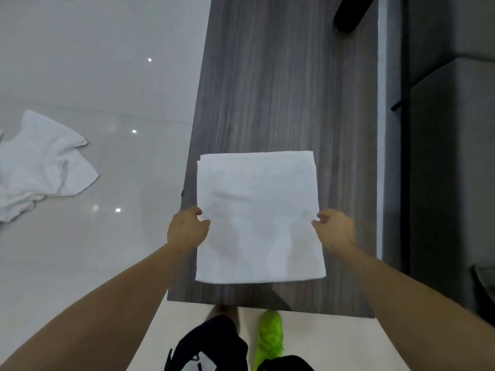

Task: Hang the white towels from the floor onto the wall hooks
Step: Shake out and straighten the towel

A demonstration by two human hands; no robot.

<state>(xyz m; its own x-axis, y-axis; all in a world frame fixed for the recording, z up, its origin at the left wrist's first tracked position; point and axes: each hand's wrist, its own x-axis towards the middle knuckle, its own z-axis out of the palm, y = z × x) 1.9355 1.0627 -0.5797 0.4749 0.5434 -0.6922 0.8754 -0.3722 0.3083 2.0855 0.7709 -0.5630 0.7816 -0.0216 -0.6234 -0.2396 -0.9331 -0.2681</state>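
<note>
Folded towel: a white towel [258, 218] folded into a neat rectangle lies flat on the grey wood-grain tabletop [281, 89], near the tabletop's near end and closer to its left edge.
Left hand: the left hand [187, 228] is at the folded towel's left edge, fingers curled, thumb and fingertips pinching the cloth about midway along that side.
Right hand: the right hand [334, 230] is at the towel's right edge, opposite the left one, fingers curled inward and nipping the edge of the cloth.
Arms: both forearms are bare and reach in from the lower corners of the view.
Loose towel: a second white towel [40, 167] lies crumpled and spread on the glossy pale floor tiles [107, 62], well to the left of the tabletop and apart from it.
Tabletop: long and narrow, running away from the person; its near end stands over a lighter strip of floor.
Feet and clothing: a bright green shoe [272, 336] shows below the tabletop's near edge, with black shorts [214, 344] beside it.
Right side: a dark grey cabinet [442, 156] with a black bar handle stands past the tabletop's right edge.
Top right: a black rounded object [351, 12] hangs over the tabletop's far part; what it is cannot be told.
</note>
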